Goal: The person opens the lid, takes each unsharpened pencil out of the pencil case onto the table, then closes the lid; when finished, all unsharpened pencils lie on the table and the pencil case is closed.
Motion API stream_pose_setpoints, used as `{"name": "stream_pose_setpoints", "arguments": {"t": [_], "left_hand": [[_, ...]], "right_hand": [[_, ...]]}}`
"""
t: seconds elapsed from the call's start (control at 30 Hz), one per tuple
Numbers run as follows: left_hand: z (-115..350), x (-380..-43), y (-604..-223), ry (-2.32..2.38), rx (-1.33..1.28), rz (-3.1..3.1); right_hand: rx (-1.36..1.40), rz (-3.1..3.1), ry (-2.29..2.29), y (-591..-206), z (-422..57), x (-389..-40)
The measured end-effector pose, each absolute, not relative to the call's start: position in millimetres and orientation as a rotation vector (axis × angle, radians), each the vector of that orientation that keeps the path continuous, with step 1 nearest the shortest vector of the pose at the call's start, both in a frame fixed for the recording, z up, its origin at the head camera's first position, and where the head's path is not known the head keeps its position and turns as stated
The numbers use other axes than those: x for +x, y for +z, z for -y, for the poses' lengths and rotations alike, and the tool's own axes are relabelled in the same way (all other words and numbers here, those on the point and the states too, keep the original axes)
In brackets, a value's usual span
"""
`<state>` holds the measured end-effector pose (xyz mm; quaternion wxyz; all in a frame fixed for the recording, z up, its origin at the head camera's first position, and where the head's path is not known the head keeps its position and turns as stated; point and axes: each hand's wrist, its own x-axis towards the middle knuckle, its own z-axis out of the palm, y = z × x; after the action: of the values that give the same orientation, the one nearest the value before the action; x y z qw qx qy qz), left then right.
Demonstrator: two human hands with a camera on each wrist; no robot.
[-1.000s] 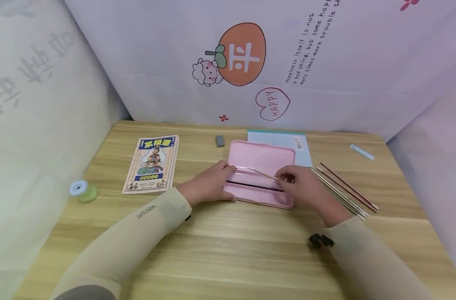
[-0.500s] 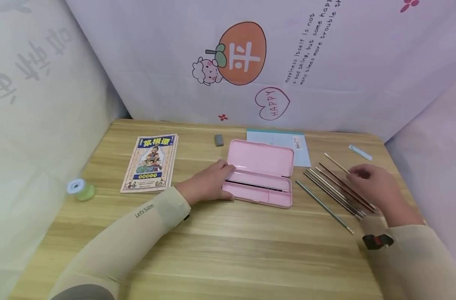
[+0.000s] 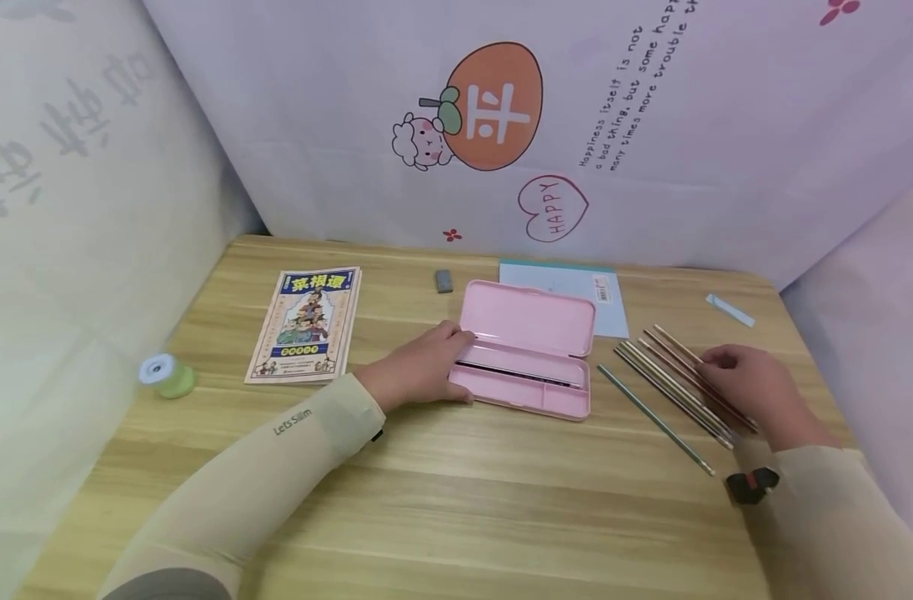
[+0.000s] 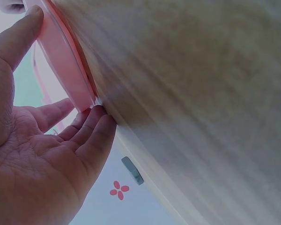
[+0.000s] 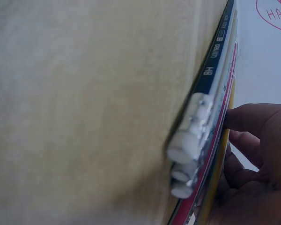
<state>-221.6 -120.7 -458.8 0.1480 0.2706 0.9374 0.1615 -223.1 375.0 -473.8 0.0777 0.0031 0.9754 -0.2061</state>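
A pink pencil case (image 3: 527,312) lies with its lid folded back and a dark pencil (image 3: 516,374) inside. My left hand (image 3: 422,364) holds its left end, thumb on the near side and fingers at the far side, as the left wrist view (image 4: 61,56) also shows. To the right, my right hand (image 3: 756,385) pinches a yellow pencil (image 3: 677,343), laid at the right side of several other pencils (image 3: 669,387). In the right wrist view, white-tipped pencils (image 5: 189,126) lie beside the yellow one, near the fingertips. A green pencil (image 3: 654,419) lies apart, left of the group.
Behind the case is a light blue notebook (image 3: 609,312), with a grey eraser (image 3: 443,282) to its left. An illustrated booklet (image 3: 306,325) and a green pencil sharpener (image 3: 173,379) stand at left. A small light blue strip (image 3: 729,310) lies at the back right.
My right hand has carried the yellow pencil from over the case to the right and lowered it beside the other pencils. The left hand has stayed on the case.
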Motion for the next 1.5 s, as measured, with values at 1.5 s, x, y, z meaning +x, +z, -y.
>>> {"name": "stream_pose_setpoints", "arguments": {"t": [1.5], "left_hand": [[122.3, -225.4, -458.6, 0.459, 0.75, -2.693]], "right_hand": [[-0.441, -2.786, -0.851, -464.6, -135.3, -208.9]]}}
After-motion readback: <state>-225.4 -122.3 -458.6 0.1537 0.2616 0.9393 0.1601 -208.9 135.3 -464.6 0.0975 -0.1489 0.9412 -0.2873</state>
